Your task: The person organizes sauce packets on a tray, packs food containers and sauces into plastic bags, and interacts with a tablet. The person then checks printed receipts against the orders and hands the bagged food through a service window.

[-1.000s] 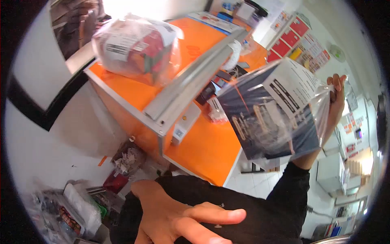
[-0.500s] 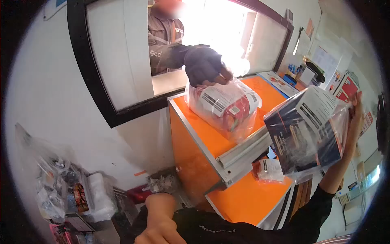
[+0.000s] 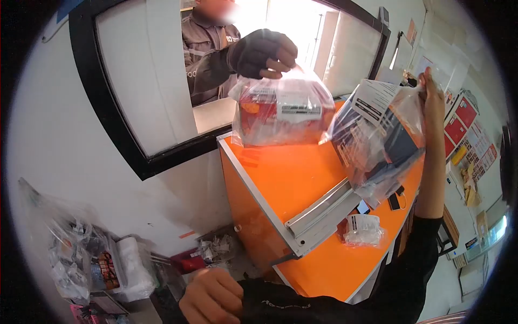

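The left hand (image 3: 211, 297) is low at the front, fingers curled; its palm is hidden, so I cannot tell whether it holds anything. Beyond it, a co-worker's gloved hand (image 3: 264, 54) grips the top of the red parcel (image 3: 302, 110) at the window; whether the parcel's base touches the counter (image 3: 275, 167), I cannot tell. Its clear wrap looks soft and slippery, best held by the gathered top. Just right of it, the blue box (image 3: 396, 137) hangs tilted in a clear bag above the counter. The right hand (image 3: 431, 97) is closed on the bunched bag at its upper right corner. The box looks stiff and fairly light; the loose film could slip or tear, so a palm under the base would steady it.

Around them, from the left: bagged plastics (image 3: 70, 259), the window's black frame (image 3: 137, 162), and paper scraps (image 3: 216, 248) by the wall. The metal rail (image 3: 324, 208) stands across the counter as a raised edge. Right of it, a phone (image 3: 363, 207) and a small packet (image 3: 362, 231) lie below the box, taking up landing space.
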### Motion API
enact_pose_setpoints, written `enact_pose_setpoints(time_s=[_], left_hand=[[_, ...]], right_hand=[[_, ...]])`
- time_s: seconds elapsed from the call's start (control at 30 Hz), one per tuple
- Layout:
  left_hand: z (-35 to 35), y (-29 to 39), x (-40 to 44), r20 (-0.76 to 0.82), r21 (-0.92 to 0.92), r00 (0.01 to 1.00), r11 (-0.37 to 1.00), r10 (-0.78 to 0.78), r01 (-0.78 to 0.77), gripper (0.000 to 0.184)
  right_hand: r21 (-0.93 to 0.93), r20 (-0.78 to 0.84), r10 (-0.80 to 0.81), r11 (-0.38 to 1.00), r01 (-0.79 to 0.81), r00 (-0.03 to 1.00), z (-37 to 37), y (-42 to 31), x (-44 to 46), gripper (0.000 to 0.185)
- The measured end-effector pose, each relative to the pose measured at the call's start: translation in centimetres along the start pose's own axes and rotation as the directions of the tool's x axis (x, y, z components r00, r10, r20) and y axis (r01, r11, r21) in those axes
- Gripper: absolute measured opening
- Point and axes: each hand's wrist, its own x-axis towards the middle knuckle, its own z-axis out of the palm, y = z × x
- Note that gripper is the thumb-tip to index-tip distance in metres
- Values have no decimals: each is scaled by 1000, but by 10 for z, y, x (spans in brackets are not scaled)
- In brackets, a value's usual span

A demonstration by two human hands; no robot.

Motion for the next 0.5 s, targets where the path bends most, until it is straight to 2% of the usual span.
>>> enact_pose_setpoints(time_s=[0.03, 0.13, 0.17, 0.23, 0.33, 0.4, 0.43, 0.5], left_hand=[[-1, 1, -7, -26, 44, 998, 998, -52, 54, 13], [-7, 3, -36, -27, 194, 978, 959, -207, 208, 17], [-8, 4, -46, -46, 241, 963, 933, -265, 268, 23], [-5, 8, -62, -84, 332, 924, 863, -374, 380, 40], [0, -5, -57, -203, 331, 901, 840, -383, 431, 32], [0, -8, -61, -215, 339, 886, 820, -410, 461, 31], [1, -9, -63, -217, 335, 877, 811, -429, 479, 31], [7, -13, -65, -258, 325, 859, 798, -442, 508, 31]], right_hand=[[-192, 71, 25, 981, -11, 997, -2, -1, 4, 39], [-29, 54, 31, 999, -29, 998, 25, 17, 8, 38], [-38, 90, 20, 999, -16, 996, 33, 15, 8, 37], [-21, 56, -8, 1000, 9, 998, 49, 16, 6, 38], [5, 65, -16, 1000, 16, 998, 63, 33, 25, 37], [8, 76, -19, 1000, 18, 997, 74, 47, 34, 38], [-41, 74, -82, 996, 85, 994, 84, 54, 34, 40], [27, 314, -40, 999, 33, 949, 94, 58, 28, 39]])
